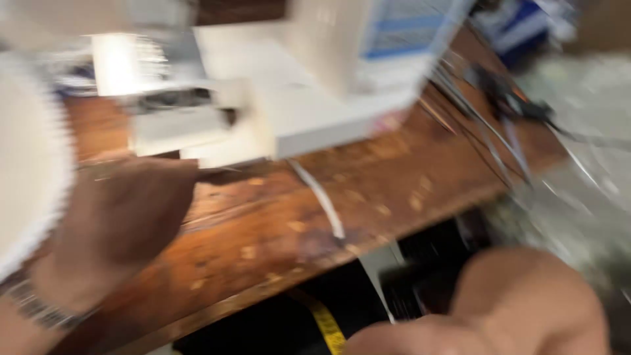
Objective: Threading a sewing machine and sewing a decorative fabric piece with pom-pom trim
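The whole frame is smeared by motion. My left hand, with a metal band on its wrist, rests on a worn wooden table, its fingers pointing at the base of a white sewing machine. Its fingertips seem to pinch something thin, but the blur hides what. A white cloth with a jagged edge lies just left of that hand. At the bottom right a large skin-coloured shape sits close to the camera, below the table's edge. It may be my right hand, and no fingers show.
A white cord runs from the machine toward the table's front edge. Dark cables and thin rods lie at the table's right end. A yellow measuring tape hangs below the edge. Grey floor lies to the right.
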